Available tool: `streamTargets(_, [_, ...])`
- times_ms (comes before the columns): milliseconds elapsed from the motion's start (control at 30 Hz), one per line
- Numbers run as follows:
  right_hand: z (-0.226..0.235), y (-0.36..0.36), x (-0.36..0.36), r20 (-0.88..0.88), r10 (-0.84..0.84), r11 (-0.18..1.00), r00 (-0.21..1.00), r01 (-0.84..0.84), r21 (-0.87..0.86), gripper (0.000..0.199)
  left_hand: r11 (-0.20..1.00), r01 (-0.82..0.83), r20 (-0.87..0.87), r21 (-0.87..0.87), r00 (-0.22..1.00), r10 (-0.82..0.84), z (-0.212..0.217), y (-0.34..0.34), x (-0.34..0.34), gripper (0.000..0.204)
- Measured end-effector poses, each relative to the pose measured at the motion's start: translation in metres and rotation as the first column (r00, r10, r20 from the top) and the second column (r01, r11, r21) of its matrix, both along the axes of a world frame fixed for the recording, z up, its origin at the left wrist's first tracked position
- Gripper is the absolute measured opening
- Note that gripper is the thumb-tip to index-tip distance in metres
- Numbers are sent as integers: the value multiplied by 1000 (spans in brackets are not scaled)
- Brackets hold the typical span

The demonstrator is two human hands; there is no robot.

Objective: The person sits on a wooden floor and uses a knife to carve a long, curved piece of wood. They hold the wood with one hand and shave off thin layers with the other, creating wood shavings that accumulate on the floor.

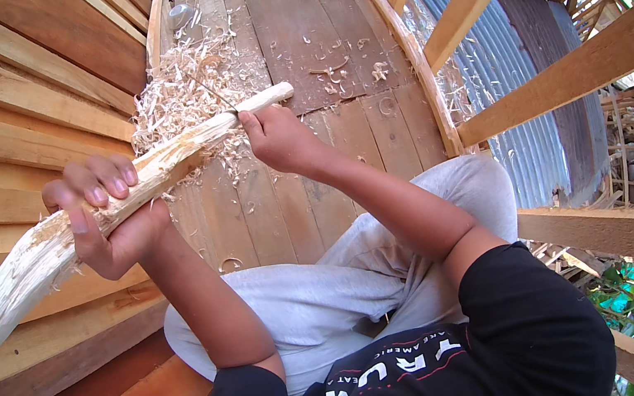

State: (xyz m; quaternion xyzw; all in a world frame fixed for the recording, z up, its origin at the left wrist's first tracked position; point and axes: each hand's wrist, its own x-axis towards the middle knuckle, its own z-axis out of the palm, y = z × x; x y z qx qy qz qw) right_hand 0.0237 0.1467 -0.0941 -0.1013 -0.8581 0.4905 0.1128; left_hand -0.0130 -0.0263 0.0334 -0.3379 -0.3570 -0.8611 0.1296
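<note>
While we sat cross-legged on the plank floor (343, 152), our left hand (107, 220) was wrapped around a long, pale, peeled stick (161, 167), fingers curled over its top and thumb underneath, gripping it near the middle of its length. The stick's long axis ran on a slant: its thick, rough-hewn end reached down and outward past the left hand toward the lower left, and its thin, rounded tip pointed up and away, beyond the right hand. Our right hand (278, 139) was closed in a fist against the stick's narrow part, just short of the tip, holding something thin and dark that met the wood there; we could not tell exactly what it was. Both hands touched the stick, well apart from each other along it. Beyond the stick, past both hands, lay a heap of light wood shavings (185, 86) on the floor, with scattered curls farther off. Below the hands were our grey-trousered knees (324, 289). Stacked boards (6, 141) lay outside the left hand, and a bent wooden strip (415, 56) curved away beyond the right hand.
</note>
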Motion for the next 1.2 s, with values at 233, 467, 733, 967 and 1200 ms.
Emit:
streamTargets(233, [-44, 17, -6, 166, -85, 996, 982, 83, 24, 49, 985, -166, 159, 50, 975, 157, -6, -7, -11, 19])
streamTargets(467, [-35, 20, -11, -1, -1, 1000, 1000, 1, 31, 49, 948, -308, 319, 76, 909, 269, 0, -3, -9, 21])
streamTargets(733, [-57, 31, -8, 131, -174, 975, 976, 152, 162, 48, 899, -433, 429, 65, 825, 367, -2, -8, -14, 22])
streamTargets(967, [-31, 22, -2, 172, -23, 999, 985, 14, 51, 50, 959, -279, 230, 60, 938, 258, -5, -3, -9, 20])
streamTargets(1200, [-132, 86, -23, 321, -193, 974, 927, 140, 179, 49, 975, -210, 203, 69, 960, 192, 1, 20, -4, 20])
